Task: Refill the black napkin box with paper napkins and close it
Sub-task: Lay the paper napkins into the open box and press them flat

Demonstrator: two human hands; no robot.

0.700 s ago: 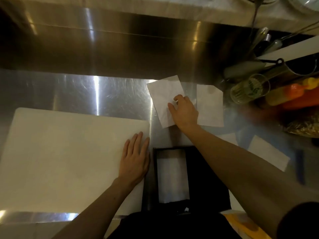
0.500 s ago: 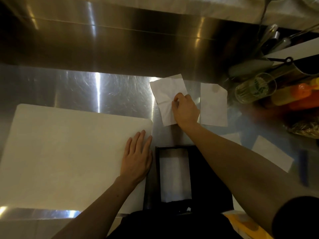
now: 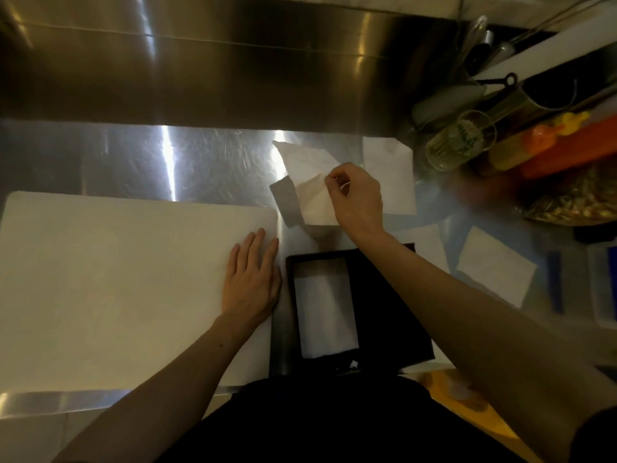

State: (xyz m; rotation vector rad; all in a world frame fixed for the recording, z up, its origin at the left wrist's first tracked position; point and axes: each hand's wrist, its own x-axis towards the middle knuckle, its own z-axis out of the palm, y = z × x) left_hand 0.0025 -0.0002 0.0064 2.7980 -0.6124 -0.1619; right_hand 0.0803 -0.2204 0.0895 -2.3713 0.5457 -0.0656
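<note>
Stainless steel counter (image 3: pixel 213 162) runs under everything, with a steel backsplash behind it. Nearest the person, the black napkin box (image 3: pixel 394 315) lies open, its lid not in clear view; inside it sits a white stack of napkins (image 3: pixel 325 312), so filling has begun, though how full it is cannot be told from above. Just beside the box, the left hand (image 3: pixel 252 279) rests flat and spread on a large white cutting board (image 3: pixel 117 279), holding nothing. Beyond the box, the right hand (image 3: pixel 355 198) pinches a single paper napkin (image 3: pixel 307 182) between thumb and fingertips; the sheet is lifted and creased, one corner curling above the counter. At least 3 more loose napkins lie on the steel: one (image 3: pixel 389 175) just past the right hand, another (image 3: pixel 495 269) to the right, and a third partly hidden by the right forearm. As a judgement, the task is in its middle: these sheets remain to go in, and closing is not yet done. Farthest right, a glass jar (image 3: pixel 462 142) tilts among blurred utensils and orange squeeze bottles (image 3: pixel 564 145); its contents are unclear.
</note>
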